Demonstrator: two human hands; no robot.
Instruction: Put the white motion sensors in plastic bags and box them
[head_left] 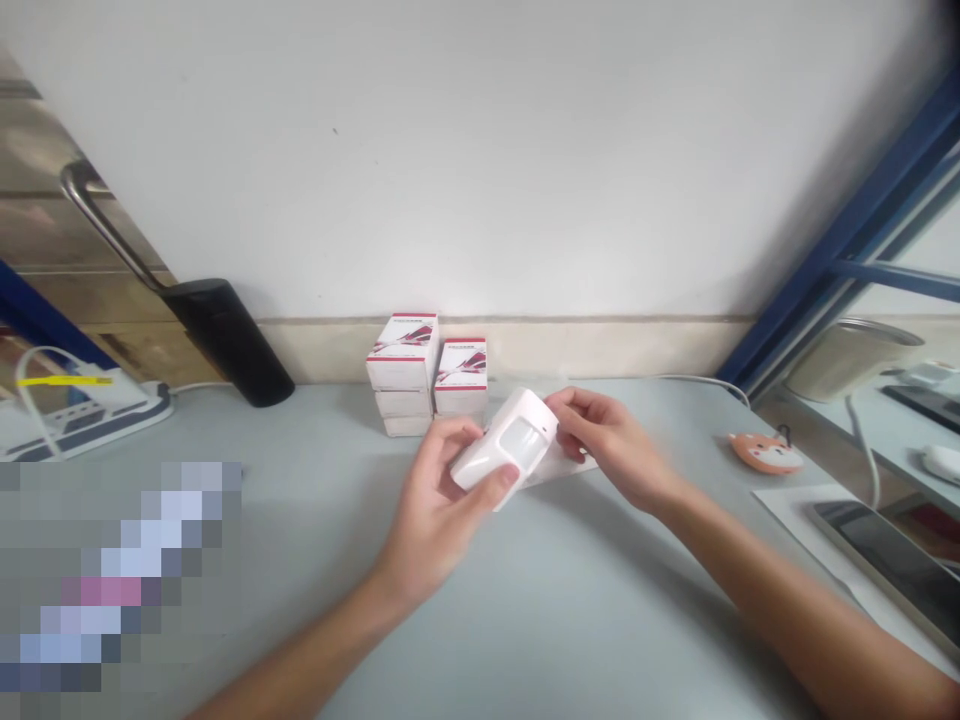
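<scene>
Holding: white plastic motion sensor [504, 440] in both hands, centre of frame, above the desk.
Left hand [429, 515]: fingers curled behind the lower end, thumb pressed across the front.
Right hand [611, 445]: thumb and fingertips pinching the top end.
Handling: looks light and stiff, smooth shell possibly slippery; lens window [525, 437] may scratch, so best gripped by the side walls.
Below hands: white paper sheet [566, 468] on the desk.
Surface: pale grey desk [615, 620].
Back centre: stacked white boxes with red trim [401, 365] against the wall, just behind the sensor.
Right: orange fox pouch [765, 452]; tablet [885, 560] at lower right.
Left edge: power strip [82, 415] with yellow cable [64, 381].
Upper left: black cylinder [225, 340] on metal rod [105, 220].
Room: white wall [450, 150], blue metal frame [840, 240] at upper right.
</scene>
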